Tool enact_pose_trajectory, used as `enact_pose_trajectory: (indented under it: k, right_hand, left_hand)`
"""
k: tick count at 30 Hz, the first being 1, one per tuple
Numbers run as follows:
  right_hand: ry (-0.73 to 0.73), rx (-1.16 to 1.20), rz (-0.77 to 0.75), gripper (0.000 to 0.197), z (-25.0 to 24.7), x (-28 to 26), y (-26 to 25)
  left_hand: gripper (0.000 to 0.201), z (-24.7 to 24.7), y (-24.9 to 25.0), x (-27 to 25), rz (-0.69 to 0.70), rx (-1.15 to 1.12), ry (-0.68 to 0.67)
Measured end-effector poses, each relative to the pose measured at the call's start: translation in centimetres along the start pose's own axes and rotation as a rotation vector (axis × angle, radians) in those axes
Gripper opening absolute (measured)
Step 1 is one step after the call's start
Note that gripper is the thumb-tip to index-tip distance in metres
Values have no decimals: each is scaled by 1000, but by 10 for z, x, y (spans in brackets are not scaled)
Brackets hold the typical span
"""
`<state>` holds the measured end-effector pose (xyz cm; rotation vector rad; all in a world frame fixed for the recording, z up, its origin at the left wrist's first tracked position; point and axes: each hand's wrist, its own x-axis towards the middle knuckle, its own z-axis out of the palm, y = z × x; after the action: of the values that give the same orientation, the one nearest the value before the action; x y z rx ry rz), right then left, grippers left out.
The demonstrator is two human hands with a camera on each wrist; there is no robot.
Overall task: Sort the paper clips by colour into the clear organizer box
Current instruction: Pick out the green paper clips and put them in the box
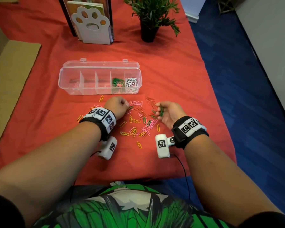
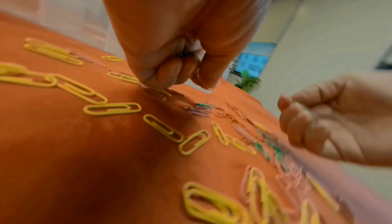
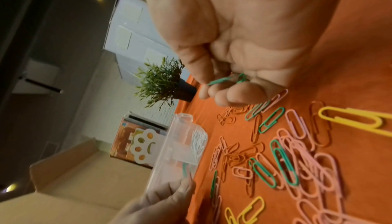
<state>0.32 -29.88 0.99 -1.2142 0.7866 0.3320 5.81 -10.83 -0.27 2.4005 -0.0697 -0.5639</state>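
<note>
The clear organizer box [image 1: 69, 83] lies open on the red cloth, with green clips [image 1: 117, 83] in its fourth compartment and white clips [image 1: 132, 84] in the fifth. Loose pink, yellow, green and red clips [image 1: 138, 122] are scattered in front of it. My left hand [image 1: 126, 105] is curled, fingertips down on the pile. In the left wrist view a speck of a green clip [image 2: 183, 54] shows inside the left hand [image 2: 180, 76]. My right hand [image 1: 160, 111], palm turned inward, holds several green clips [image 3: 224, 80] between thumb and fingers [image 3: 220, 93], just right of the pile.
A white paw-shaped bookend [image 1: 92, 25] with books and a potted plant [image 1: 150, 17] stand behind the box. Cardboard [image 1: 11, 76] lies at the left. The cloth's right edge [image 1: 217, 96] drops to blue floor.
</note>
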Motion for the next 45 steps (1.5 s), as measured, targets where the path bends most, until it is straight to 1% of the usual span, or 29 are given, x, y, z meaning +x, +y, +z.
enact_pose_trajectory:
  k: [2,4,5,7,9,11,13,15,17,18,21,23,25,27,29,30,31,32,33,34,35,36,37,39,41,42,43,44,45]
  right_hand:
    - [1,2,-6,24,-1,0,1]
    - [28,-146,-50,23,-1,5,5]
    - [55,-264,-75,24,-1,7,8]
    - [133,-548,-146,25,-1,10,10]
    - [207,-823,-220,25,-4,9,11]
    - [261,-1062,-278,17,-4,4,13]
    - [278,-1192,-341,11,-4,3,18]
    - [259,-1303,-406,14,0,3,23]
    - [241,-1443,-477,21,4,4,28]
    - [247,-1516,-508,24,6,2,30]
    - [275,-1675,-572,30,11,-2,34]
    - [267,-1720,-571,32,13,-4,33]
    - [233,-1694,-551,32,13,-1,30]
    - [176,-1551,-484,27,11,5,24]
    - [145,-1259,-401,16,7,10,18]
    - [123,-1044,-337,13,5,11,15]
    - [104,-792,-267,15,2,9,12]
    - [87,-545,-205,18,-1,7,11]
    - [65,-327,-159,20,-4,4,10]
    - [37,-164,-134,22,-7,2,9]
    - [6,-63,-121,23,-11,1,9]
    - [-28,0,-118,25,-14,0,8]
    - [-53,46,-123,27,-17,-1,7]
    - [-63,160,-127,29,-20,-2,6]
    - [-37,275,-90,24,-21,-3,3]
    - [-9,278,-65,22,-21,0,4]
    - [26,219,-54,20,-19,4,4]
    - [73,69,-68,19,-17,9,4]
    - [119,-177,-106,20,-15,14,4]
  left_hand:
    - [18,-2,-3,-2,-44,-89,-18]
    - [20,-5,-7,-4,-59,-70,0]
    - [20,-7,-9,-5,-67,-25,32]
    - [18,-12,-12,-5,-75,48,137]
    - [21,-14,-11,-6,-32,73,212]
    - [22,-11,-7,-9,39,99,198]
    - [21,-6,-1,-10,111,149,150]
    - [24,-1,6,-10,169,242,83]
    - [29,2,11,-8,190,372,-9]
    - [30,3,11,-8,200,421,-34]
    - [26,5,11,-7,229,448,6]
    - [24,5,12,-7,210,429,12]
    - [24,5,14,-9,185,407,5]
    - [22,5,12,-7,156,327,27]
    - [20,5,9,-5,97,187,64]
    - [21,3,11,-6,23,75,41]
    - [21,1,12,-7,-38,-19,-12]
    - [22,-1,13,-8,-111,-199,-85]
    - [23,-4,15,-10,-179,-434,-154]
    - [21,-7,17,-15,-264,-681,-192]
    - [14,-10,16,-18,-330,-910,-249]
    - [7,-11,15,-20,-352,-1062,-311]
    - [4,-13,15,-25,-343,-1152,-356]
    - [8,-14,14,-26,-317,-1242,-381]
    - [15,-10,16,-25,-335,-1244,-372]
    - [19,-7,17,-25,-350,-1201,-357]
    - [22,-2,17,-24,-362,-1144,-344]
    - [25,4,19,-24,-357,-1057,-321]
    - [25,10,20,-23,-324,-930,-286]
